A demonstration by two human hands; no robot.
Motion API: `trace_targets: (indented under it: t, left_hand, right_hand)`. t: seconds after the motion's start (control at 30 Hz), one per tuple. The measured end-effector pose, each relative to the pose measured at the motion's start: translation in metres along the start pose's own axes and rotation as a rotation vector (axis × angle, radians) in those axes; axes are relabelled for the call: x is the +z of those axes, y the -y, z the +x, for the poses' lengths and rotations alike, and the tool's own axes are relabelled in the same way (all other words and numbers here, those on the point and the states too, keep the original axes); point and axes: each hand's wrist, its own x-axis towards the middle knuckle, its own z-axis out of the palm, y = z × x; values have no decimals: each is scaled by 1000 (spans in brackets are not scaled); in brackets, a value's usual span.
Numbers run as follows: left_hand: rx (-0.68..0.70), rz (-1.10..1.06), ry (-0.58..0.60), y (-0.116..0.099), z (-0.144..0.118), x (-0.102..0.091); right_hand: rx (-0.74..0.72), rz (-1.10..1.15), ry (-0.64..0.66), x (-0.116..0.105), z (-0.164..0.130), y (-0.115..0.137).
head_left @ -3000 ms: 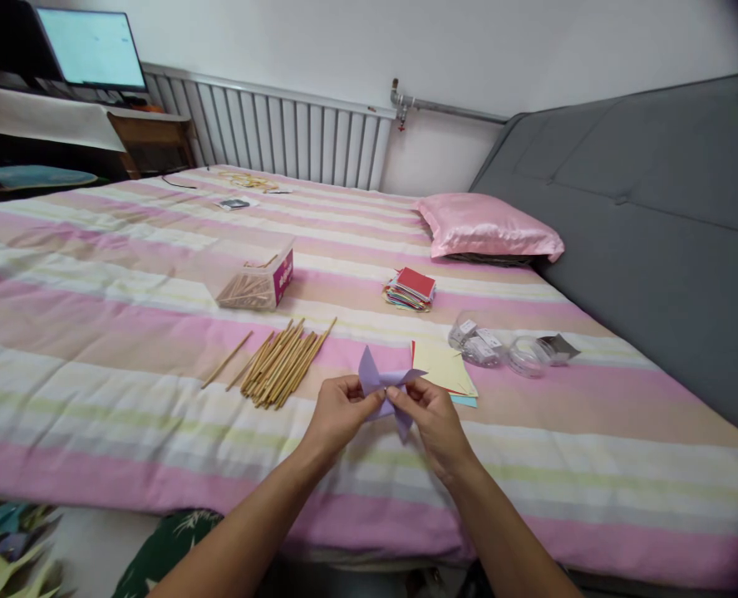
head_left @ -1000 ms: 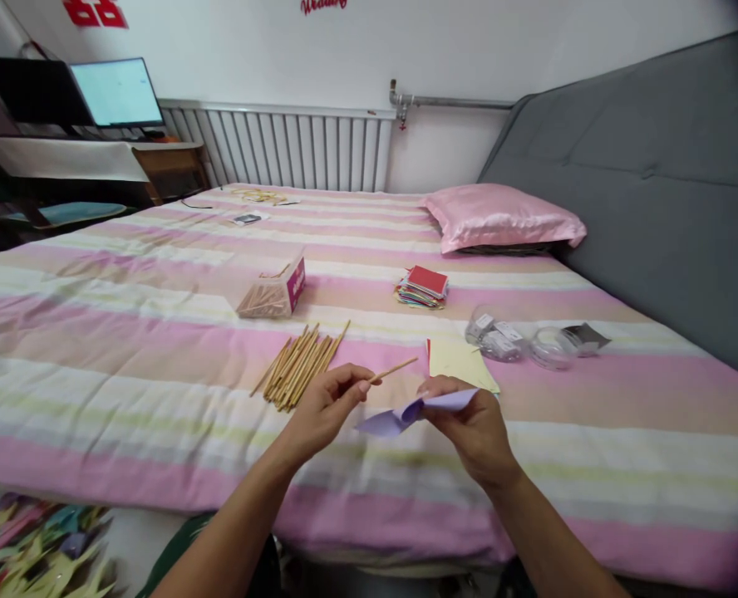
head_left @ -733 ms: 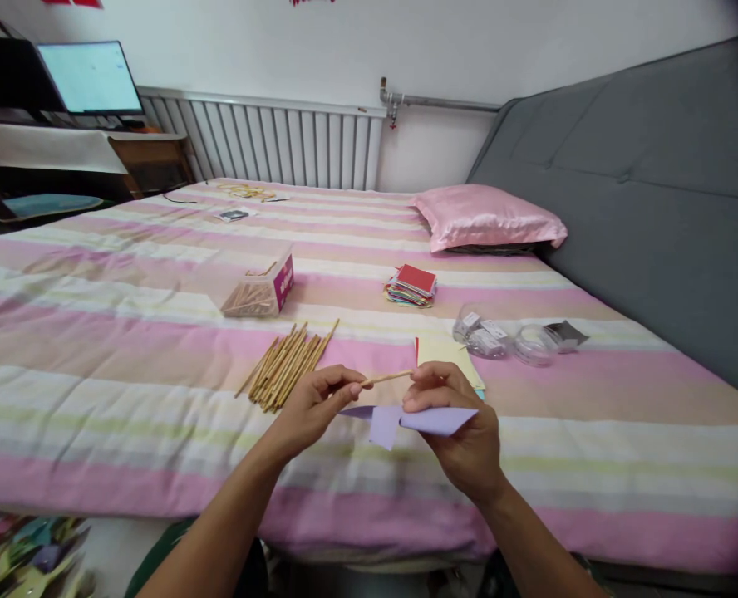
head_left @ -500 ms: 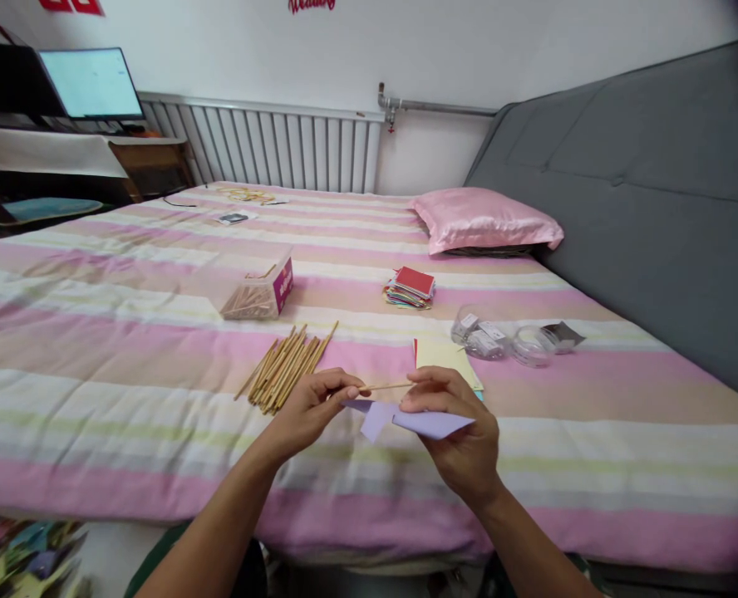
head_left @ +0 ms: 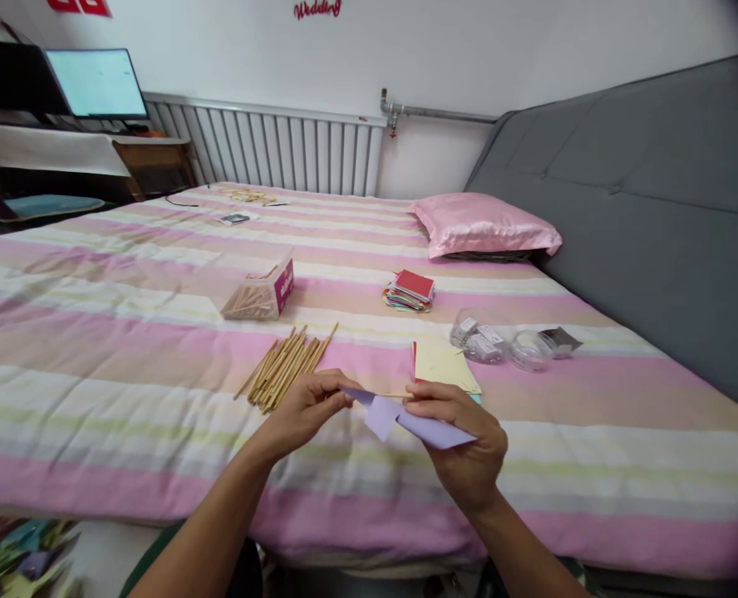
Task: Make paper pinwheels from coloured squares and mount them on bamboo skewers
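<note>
Between my hands is a folded piece of purple paper (head_left: 437, 431) with a small flap hanging down. My left hand (head_left: 307, 413) pinches its left tip between thumb and fingers. My right hand (head_left: 469, 444) is closed around the paper's right part, and its fingertips also hold a thin wooden stick (head_left: 394, 395) lying along the paper's far edge. The stick's left end is hidden behind the paper. Just beyond my left hand lies a bundle of brown sticks (head_left: 287, 365). Pale yellow paper sheets (head_left: 445, 364) lie behind my right hand.
On the striped bedspread (head_left: 157, 432) are a clear box of wooden sticks (head_left: 253, 297), a stack of coloured paper (head_left: 411, 289), a clear container with small packets (head_left: 481, 336), a round clear lid (head_left: 529, 350) and a pink pillow (head_left: 487, 224). A grey headboard (head_left: 643, 174) rises at the right.
My left fingers have shifted from the stick's end to the purple paper's left tip, which has risen and now covers that end. My right hand has moved slightly right and down.
</note>
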Motion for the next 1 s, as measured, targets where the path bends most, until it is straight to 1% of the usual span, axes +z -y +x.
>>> trace_targets:
  t: [0.27,0.43,0.67,1.0]
  left_hand:
    - [-16,-26,-23,1,0,1]
    - [-2,-26,-21,-1,0,1]
    - [-17,-15,-19,-3,-2,2]
    - [-43,-48,-30,-4,-1,3]
  right_hand:
    - [-21,-25,-4,0,-5,0]
    - [-35,-34,-13,1,-6,-1]
    - [-63,-62,-17,0,-6,0]
    - [-44,-78,-27,1,-7,-1]
